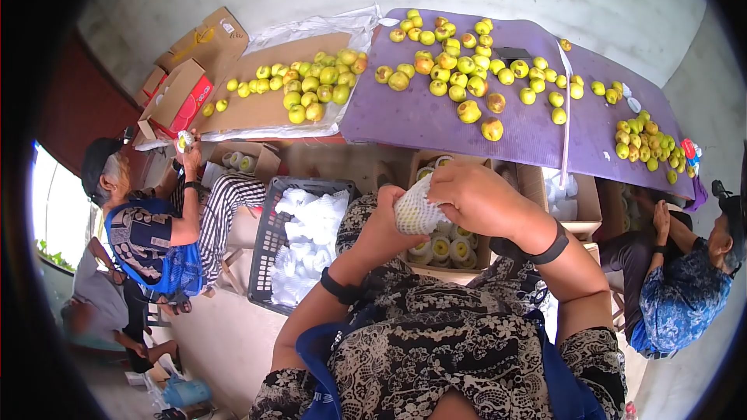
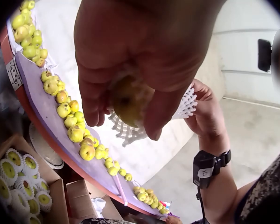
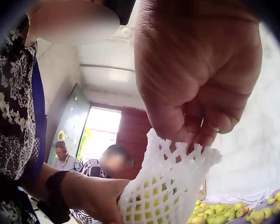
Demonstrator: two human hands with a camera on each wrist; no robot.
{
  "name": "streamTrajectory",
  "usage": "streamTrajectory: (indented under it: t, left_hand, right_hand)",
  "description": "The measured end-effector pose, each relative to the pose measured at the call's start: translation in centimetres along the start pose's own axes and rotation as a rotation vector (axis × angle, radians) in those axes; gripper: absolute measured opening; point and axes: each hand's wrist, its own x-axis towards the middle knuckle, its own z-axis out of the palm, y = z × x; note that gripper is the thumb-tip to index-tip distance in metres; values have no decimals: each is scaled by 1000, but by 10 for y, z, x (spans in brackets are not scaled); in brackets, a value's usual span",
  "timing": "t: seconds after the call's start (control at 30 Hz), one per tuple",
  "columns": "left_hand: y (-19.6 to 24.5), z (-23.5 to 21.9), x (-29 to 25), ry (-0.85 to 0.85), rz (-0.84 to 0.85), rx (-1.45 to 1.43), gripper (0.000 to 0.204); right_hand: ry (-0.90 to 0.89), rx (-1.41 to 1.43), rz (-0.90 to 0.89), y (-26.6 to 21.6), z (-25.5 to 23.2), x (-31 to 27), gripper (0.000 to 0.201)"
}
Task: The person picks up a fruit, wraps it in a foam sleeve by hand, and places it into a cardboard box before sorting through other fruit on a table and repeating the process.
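Note:
In front of my chest, my left hand [image 1: 379,222] grips a yellow-green apple [image 2: 127,101] wrapped in a white foam net sleeve [image 1: 417,208]. The left wrist view shows the thumb and fingers curled round the fruit, its end bare between them. My right hand [image 1: 476,193] pinches the sleeve's loose upper edge with its fingertips, seen close in the right wrist view. Through the mesh the apple's skin shows green. Below both hands stands a cardboard box [image 1: 484,253] of netted apples [image 1: 441,249].
A black crate [image 1: 261,253] of white foam sleeves [image 1: 311,229] stands at my left. Loose apples [image 1: 459,70] lie across the purple-covered table [image 1: 389,120] ahead; more sit on cardboard [image 1: 257,109] to the left. One person [image 1: 167,222] sits left, another [image 1: 689,280] right.

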Motion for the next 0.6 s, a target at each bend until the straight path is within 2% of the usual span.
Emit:
streamTrajectory:
  t: [0.07, 0.17, 0.33, 0.4, 0.47, 0.6]
  left_hand:
    - [-2, 1, 0, -6, 18, -22, 82]
    - [0, -1, -1, -23, 42, -58, 81]
    - [7, -4, -3, -69, 26, -66, 78]
    - [9, -3, -3, -101, 2, -60, 77]
    - [3, 2, -2, -102, 115, -61, 79]
    - [8, 8, -2, -74, 173, -52, 80]
  right_hand:
    - [-36, 5, 25, 0, 0, -1, 21]
    - [5, 114, -35, 2, -1, -1, 31]
    - [-95, 222, 9, 1, -3, -2, 50]
    - [-129, 227, 32, -1, -2, -2, 51]
    - [-160, 231, 54, -2, 1, -1, 51]
    - [-188, 262, 85, -3, 8, -2, 53]
